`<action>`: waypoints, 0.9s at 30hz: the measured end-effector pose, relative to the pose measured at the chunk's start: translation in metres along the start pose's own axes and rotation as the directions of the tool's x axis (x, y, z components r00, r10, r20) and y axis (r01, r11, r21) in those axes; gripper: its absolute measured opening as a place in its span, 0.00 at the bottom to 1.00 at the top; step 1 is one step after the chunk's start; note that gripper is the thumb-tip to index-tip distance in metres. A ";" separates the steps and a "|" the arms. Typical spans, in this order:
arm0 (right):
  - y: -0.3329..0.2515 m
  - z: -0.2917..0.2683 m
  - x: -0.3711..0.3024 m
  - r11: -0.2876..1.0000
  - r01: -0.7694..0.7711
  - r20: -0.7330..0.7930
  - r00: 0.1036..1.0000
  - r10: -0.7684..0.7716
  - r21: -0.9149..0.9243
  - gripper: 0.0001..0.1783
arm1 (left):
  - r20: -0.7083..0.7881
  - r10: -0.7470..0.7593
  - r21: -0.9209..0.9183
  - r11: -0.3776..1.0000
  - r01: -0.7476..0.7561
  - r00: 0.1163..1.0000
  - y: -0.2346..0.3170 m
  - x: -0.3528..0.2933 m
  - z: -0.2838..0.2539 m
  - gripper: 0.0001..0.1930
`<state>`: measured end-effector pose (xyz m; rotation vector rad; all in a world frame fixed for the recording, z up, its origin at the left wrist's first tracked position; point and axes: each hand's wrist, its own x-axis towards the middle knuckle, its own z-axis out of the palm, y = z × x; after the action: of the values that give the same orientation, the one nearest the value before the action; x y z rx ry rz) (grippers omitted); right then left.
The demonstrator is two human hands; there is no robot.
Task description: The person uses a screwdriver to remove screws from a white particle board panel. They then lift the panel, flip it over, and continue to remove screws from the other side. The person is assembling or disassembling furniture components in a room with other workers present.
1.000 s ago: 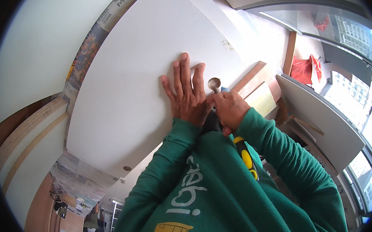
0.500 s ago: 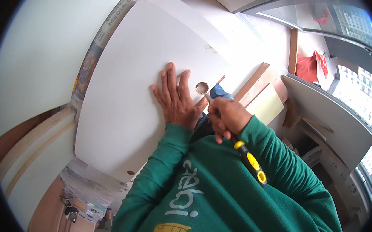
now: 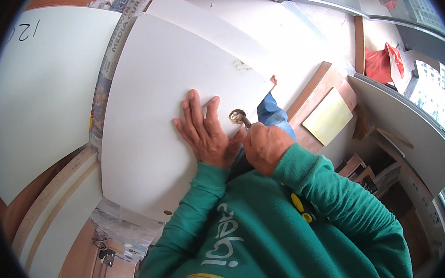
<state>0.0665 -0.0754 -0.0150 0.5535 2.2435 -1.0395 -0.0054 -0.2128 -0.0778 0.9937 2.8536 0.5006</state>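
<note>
My left hand (image 3: 209, 140) lies flat on a white panel (image 3: 149, 118), fingers spread, with its thumb toward my right hand. Closed around the metal shank of a long hand tool, my right hand (image 3: 268, 147) is just right of it. The tool's black-and-yellow handle (image 3: 299, 206) points back under my right forearm and is partly hidden. Its metal tip (image 3: 246, 121) reaches into a round hole (image 3: 237, 116) near the panel's edge. The hole has a rough brown rim with pale bits inside. I cannot tell whether the tool is a chisel or a file.
A smaller dark hole (image 3: 168, 212) shows near the panel's lower corner. Another white panel (image 3: 49, 94) stands at left, beside printed paper (image 3: 115, 48). At right are wooden boards (image 3: 307, 99), a pale yellow pad (image 3: 327, 116), a leaning panel (image 3: 413, 136) and a red bag (image 3: 382, 65).
The tool's tip has moved into the hole, and my right hand has shifted with it. More of the handle is now hidden by my forearm. My left hand stays flat on the panel.
</note>
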 end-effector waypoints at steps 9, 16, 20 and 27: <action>0.015 0.019 0.014 0.839 0.080 0.101 0.982 -0.158 0.538 0.10 | -0.038 -0.037 0.002 0.999 0.037 0.999 0.007 0.002 0.005 0.30; -0.042 0.008 0.025 -0.295 -0.464 0.535 0.810 0.241 0.835 0.12 | 0.013 -0.077 -0.019 0.997 0.078 0.997 0.004 0.001 -0.001 0.26; -0.032 0.008 0.022 -0.355 -0.450 0.537 0.821 0.197 0.819 0.13 | 0.014 -0.043 0.006 0.999 0.043 0.999 -0.006 0.001 -0.001 0.28; -0.041 0.004 0.011 0.213 -0.498 0.409 0.841 0.353 0.840 0.15 | 0.186 0.224 -0.084 0.974 -0.212 0.957 -0.057 0.030 -0.040 0.59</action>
<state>0.0362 -0.1018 -0.0023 1.4428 0.9628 -1.9118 -0.0694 -0.2476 -0.0574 1.2782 2.5559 0.4777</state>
